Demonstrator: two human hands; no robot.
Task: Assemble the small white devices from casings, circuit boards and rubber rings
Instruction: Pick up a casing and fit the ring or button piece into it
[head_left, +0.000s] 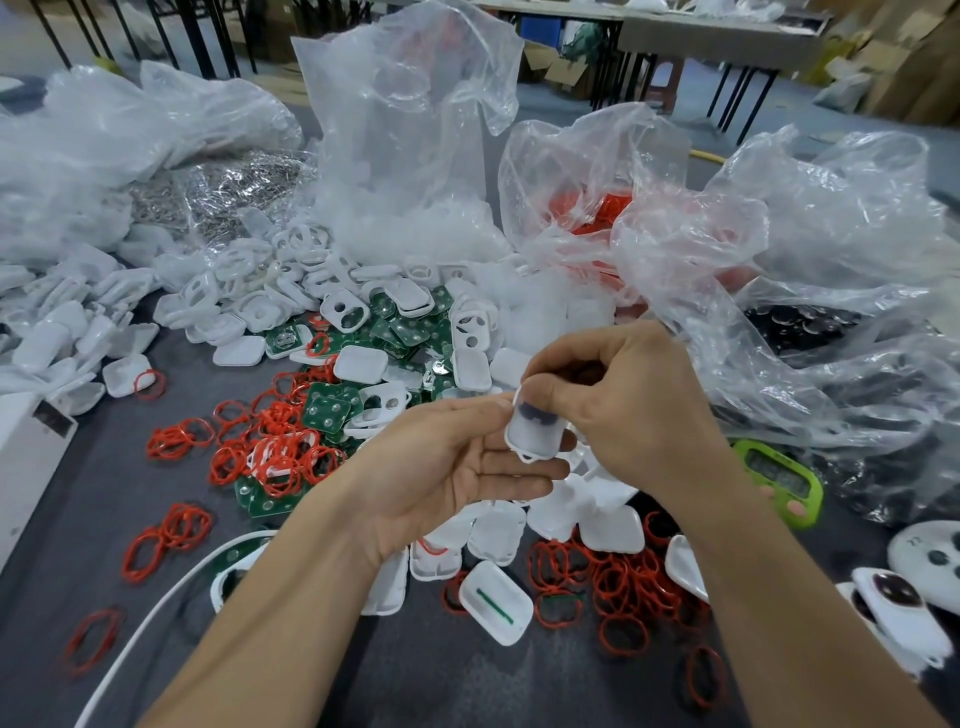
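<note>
Right grip: your right hand curls its fingers round the white casing. The thumb presses flat on the casing's upper face and the other fingers are tucked behind it.
Left support: your left hand lies palm up with its fingers nearly straight. Their tips touch the casing's left edge and underside, and the thumb reaches towards its top corner.
Held piece: the casing stands almost upright above the counter, in the middle of the view. A dark patch shows near its top and a small loop sits at its lower end.
12 o'clock of your hands: a heap of loose casings, with green circuit boards mixed in among them.
9 o'clock: a spread of red rubber rings lying over more boards.
5 o'clock: a second patch of rings, with white shells on and beside it.
6 o'clock: a single shell lying flat, with a green stripe on it.
3 o'clock: a green timer near the edge of a clear plastic bag.
4 o'clock: white devices with dark round buttons, at the border of the view.
7 o'clock: a white cable curving over the counter.
</note>
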